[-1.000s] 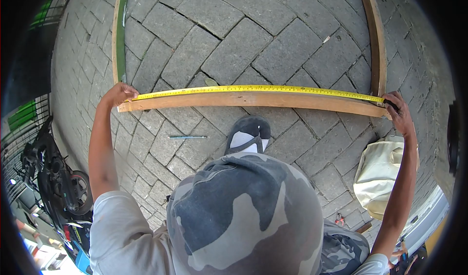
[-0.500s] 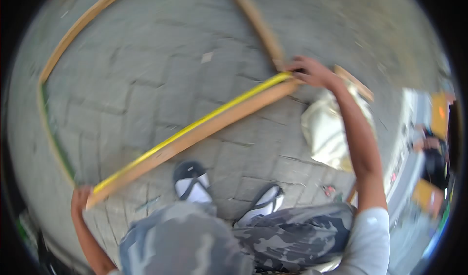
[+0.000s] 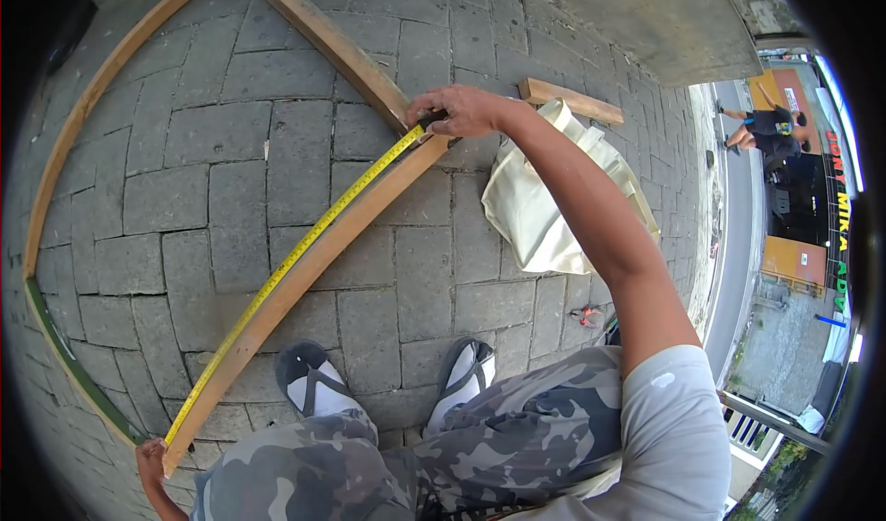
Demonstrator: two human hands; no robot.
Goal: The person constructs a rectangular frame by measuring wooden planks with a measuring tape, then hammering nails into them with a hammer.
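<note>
A yellow tape measure [image 3: 297, 251] stretches along the upper edge of a wooden beam [image 3: 343, 227], slanting from lower left to upper right. My right hand [image 3: 461, 111] closes around the dark body of the tape measure at the beam's far end, where another beam [image 3: 332, 46] meets it. At the near end, my left hand [image 3: 150, 464] grips the tape's end by the beam's tip, with its fingers only partly visible. The beams join a long curved-looking wooden piece [image 3: 88, 101] and a green-faced piece [image 3: 69, 359] at left, forming a frame.
Grey paving blocks cover the ground. A cream cloth bag [image 3: 535, 207] lies right of the frame, with a short wood offcut [image 3: 577, 102] behind it. Red-handled pliers [image 3: 585, 316] lie near my right knee. Across the road at far right is a person [image 3: 773, 129].
My view has shifted and sharpened, so the frame now appears further left and the street shows more at right. Both hands keep their places at the beam's two ends, the tape still stretched.
</note>
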